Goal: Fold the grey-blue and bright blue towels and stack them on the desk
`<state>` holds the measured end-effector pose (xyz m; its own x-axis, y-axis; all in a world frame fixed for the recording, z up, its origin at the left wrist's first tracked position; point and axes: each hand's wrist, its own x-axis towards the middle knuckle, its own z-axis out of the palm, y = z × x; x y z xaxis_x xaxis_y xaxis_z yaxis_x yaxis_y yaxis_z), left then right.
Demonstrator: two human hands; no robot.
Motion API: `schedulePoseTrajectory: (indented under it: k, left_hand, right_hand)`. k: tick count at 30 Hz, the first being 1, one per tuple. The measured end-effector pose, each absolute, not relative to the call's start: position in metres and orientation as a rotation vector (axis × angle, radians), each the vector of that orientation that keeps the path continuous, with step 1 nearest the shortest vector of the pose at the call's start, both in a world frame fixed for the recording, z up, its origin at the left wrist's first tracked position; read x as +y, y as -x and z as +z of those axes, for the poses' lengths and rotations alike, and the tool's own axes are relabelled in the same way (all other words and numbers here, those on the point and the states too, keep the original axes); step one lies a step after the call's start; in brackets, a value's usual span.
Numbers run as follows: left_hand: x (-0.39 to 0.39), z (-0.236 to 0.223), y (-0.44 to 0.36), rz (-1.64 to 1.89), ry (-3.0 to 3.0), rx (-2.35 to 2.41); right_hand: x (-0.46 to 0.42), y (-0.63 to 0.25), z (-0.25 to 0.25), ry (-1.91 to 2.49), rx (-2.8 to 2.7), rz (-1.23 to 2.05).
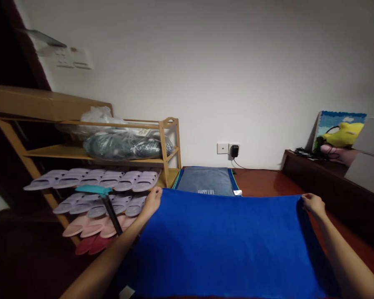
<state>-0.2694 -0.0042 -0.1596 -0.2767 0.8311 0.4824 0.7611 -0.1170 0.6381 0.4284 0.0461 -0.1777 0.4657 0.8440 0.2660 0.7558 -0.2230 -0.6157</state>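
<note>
A plain blue cloth (230, 245) is stretched wide between my hands, its far edge nearly straight. My left hand (152, 201) pinches the far left corner, close to the shoe rack. At the far right corner my right hand (313, 204) grips the cloth with its fingers closed. A white tag (126, 292) shows at the cloth's near left. Just beyond the far edge lies a grey-blue mat (205, 178) lettered "HAPPY LIFE", on top of other blue and green-edged pieces; the cloth hides its near part.
To the left stands a wooden shoe rack (171, 166) with rows of lilac slippers (106, 177) and bagged items (124, 143). A teal-topped handle (95, 189) rises beside my left forearm. A black plug (234, 150) trails a cable along the wall. A dark ledge (318, 172) runs along the right.
</note>
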Motion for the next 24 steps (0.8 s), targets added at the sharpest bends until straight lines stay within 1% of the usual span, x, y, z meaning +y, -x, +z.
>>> schedulePoseTrajectory:
  k: [2, 5, 9, 11, 13, 16, 20, 22, 24]
  left_hand:
    - [-0.002, -0.163, 0.272, 1.352, -1.849, 2.075]
    - [0.001, -0.168, 0.277, 1.303, -1.871, 2.146]
    - [0.000, -0.171, 0.274, 1.197, -1.896, 2.249]
    - [-0.007, -0.171, 0.265, 1.141, -2.023, 2.286]
    - [-0.017, -0.174, 0.253, 1.037, -2.300, 2.217]
    - [-0.034, -0.185, 0.238, 0.752, -2.621, 1.981]
    - [-0.041, -0.200, 0.237, 0.421, -2.610, 1.885]
    - [-0.041, -0.200, 0.238, 0.365, -2.588, 1.902]
    - [-0.046, -0.193, 0.238, 0.386, -2.597, 1.944]
  right_hand:
    - [0.057, -0.421, -0.181, 2.044, -1.278, 0.266]
    - [0.069, -0.413, -0.186, 2.070, -1.258, 0.321]
    - [0.077, -0.398, -0.194, 2.114, -1.302, 0.263]
    - [0.076, -0.388, -0.198, 2.138, -1.345, 0.202]
    - [0.073, -0.379, -0.204, 2.135, -1.417, 0.166]
    - [0.064, -0.371, -0.215, 2.043, -1.704, 0.163]
    - [0.052, -0.372, -0.228, 2.014, -2.054, 0.102]
    - [0.047, -0.373, -0.225, 2.035, -2.091, 0.084]
    - [0.040, -0.371, -0.217, 2.021, -2.098, 0.063]
